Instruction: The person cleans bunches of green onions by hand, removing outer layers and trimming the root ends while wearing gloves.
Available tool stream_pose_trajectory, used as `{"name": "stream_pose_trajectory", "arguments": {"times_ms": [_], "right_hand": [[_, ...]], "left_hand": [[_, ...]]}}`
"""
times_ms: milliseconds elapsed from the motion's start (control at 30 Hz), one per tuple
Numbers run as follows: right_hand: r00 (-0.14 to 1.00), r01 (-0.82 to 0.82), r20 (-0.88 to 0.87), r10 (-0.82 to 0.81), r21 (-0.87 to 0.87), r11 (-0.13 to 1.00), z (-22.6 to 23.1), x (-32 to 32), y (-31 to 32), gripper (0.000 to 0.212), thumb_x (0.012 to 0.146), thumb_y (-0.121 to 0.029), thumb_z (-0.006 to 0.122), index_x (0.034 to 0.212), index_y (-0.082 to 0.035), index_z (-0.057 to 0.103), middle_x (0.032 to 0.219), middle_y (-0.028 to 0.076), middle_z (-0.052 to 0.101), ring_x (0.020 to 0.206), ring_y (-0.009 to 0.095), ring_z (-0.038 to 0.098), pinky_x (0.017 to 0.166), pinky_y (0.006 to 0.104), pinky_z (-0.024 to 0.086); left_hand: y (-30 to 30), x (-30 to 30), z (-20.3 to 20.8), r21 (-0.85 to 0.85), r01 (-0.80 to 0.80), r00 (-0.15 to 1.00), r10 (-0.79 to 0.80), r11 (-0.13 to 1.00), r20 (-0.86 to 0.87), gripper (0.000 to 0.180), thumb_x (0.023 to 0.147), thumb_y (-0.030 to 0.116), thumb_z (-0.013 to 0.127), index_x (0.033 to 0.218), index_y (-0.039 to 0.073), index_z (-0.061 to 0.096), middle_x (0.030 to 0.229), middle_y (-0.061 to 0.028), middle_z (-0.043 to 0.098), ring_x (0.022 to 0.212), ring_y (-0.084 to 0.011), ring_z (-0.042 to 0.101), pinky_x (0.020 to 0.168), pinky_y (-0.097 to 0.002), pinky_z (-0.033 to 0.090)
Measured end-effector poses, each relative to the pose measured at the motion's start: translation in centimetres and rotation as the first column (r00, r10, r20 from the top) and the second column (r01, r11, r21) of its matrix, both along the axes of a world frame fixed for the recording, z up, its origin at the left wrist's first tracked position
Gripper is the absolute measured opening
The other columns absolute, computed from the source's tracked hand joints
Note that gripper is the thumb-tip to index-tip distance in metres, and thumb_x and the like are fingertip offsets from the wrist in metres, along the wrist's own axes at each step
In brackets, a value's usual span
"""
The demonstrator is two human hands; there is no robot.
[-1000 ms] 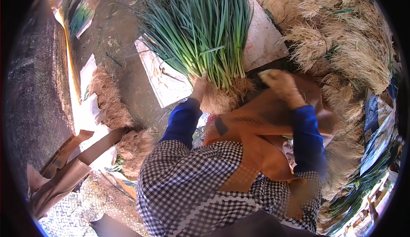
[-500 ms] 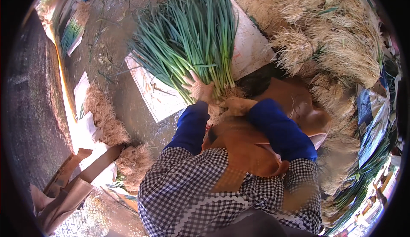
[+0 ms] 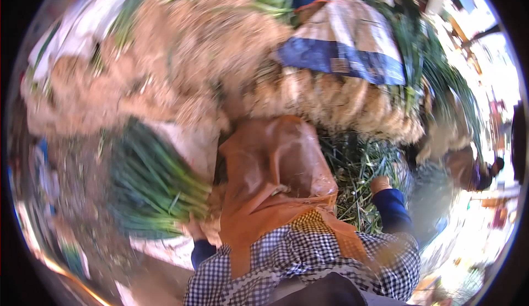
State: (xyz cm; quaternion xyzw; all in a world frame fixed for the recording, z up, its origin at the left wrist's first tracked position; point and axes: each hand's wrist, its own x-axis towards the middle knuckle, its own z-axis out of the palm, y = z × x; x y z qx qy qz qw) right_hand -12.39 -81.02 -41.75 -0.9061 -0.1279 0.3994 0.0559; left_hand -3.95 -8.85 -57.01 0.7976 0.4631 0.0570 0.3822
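On the left, a large bunch of green onions (image 3: 154, 182) lies with its green tops pointing left and its root end toward me. My left hand (image 3: 194, 229) is at the pale stems near that root end, its fingers curled against them; motion blurs the detail. My right hand (image 3: 380, 183) reaches out to the right, over a heap of loose green leaves and stalks (image 3: 358, 176). Its fingers are hidden or smeared, so I cannot make out whether it holds anything. Between my arms an orange-brown apron (image 3: 275, 163) covers my lap.
Piles of green onions with bushy tan roots (image 3: 182, 58) stretch across the far side. A white and blue sack (image 3: 347, 41) covers part of them. A pale board (image 3: 165, 249) shows under the bunch. Far right, another person (image 3: 485, 174) appears small.
My view has swung to the right, so the bunch now sits at left. My right hand has left the root end and stretched to the loose leaves; my left stays by the stems.
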Motion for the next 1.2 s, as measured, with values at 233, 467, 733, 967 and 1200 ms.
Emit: {"name": "stream_pose_trajectory", "arguments": {"times_ms": [233,467,733,967,1200], "right_hand": [[0.030,0.583,0.824,-0.566,0.446,0.679,14.9,9.3,-0.9,0.032,0.083,-0.036,0.058,0.081,-0.005,0.062,0.069,0.010,0.060,0.062,0.017,0.054,0.059,0.0325,0.044],[-0.165,0.872,0.544,-0.823,0.471,0.137,12.7,11.3,-13.8,0.049,0.072,-0.049,0.065,0.088,-0.002,0.066,0.094,0.020,0.065,0.092,0.034,0.061,0.079,0.0401,0.047],[-0.045,0.603,-0.038,-0.998,0.796,-0.058,17.6,8.8,-2.1,0.033,0.082,-0.032,0.060,0.098,-0.003,0.065,0.087,0.008,0.065,0.074,0.022,0.060,0.071,0.0340,0.048],[0.090,0.338,-0.364,-0.927,0.887,-0.316,8.8,5.2,11.1,0.028,0.088,-0.025,0.057,0.101,-0.001,0.060,0.078,0.004,0.060,0.066,0.012,0.052,0.063,0.0260,0.045],[-0.151,0.804,0.825,-0.545,0.424,0.418,5.7,6.9,12.3,0.035,0.086,-0.036,0.054,0.063,-0.010,0.054,0.059,0.009,0.058,0.052,0.028,0.058,0.049,0.0379,0.047]], "left_hand": [[-4.8,8.7,11.2,0.502,0.384,0.786,-0.559,0.775,0.262,0.049,0.086,0.010,0.056,0.131,-0.002,0.038,0.131,-0.0234,0.042,0.119,-0.0344,0.043,0.100,-0.0408,0.034],[-18.5,16.8,18.7,0.109,0.829,0.364,-0.676,0.549,0.641,0.029,0.089,0.008,0.052,0.115,-0.004,0.054,0.106,-0.0144,0.061,0.097,-0.0218,0.058,0.087,-0.0311,0.045],[-39.5,12.4,26.9,-0.245,0.939,0.044,-0.626,-0.240,0.779,0.035,0.094,0.024,0.047,0.120,0.001,0.052,0.108,-0.0126,0.061,0.097,-0.0198,0.060,0.086,-0.0306,0.048],[-49.7,2.7,20.8,-0.834,0.189,0.411,-0.729,-0.519,0.547,0.030,0.093,0.007,0.045,0.123,0.005,0.043,0.102,-0.0077,0.054,0.087,-0.0162,0.057,0.074,-0.0257,0.049],[-49.4,2.2,15.6,-0.830,0.374,0.424,-0.719,-0.414,0.550,0.022,0.089,0.005,0.052,0.110,0.003,0.049,0.085,-0.0049,0.054,0.070,-0.0162,0.054,0.063,-0.0286,0.048]]}}
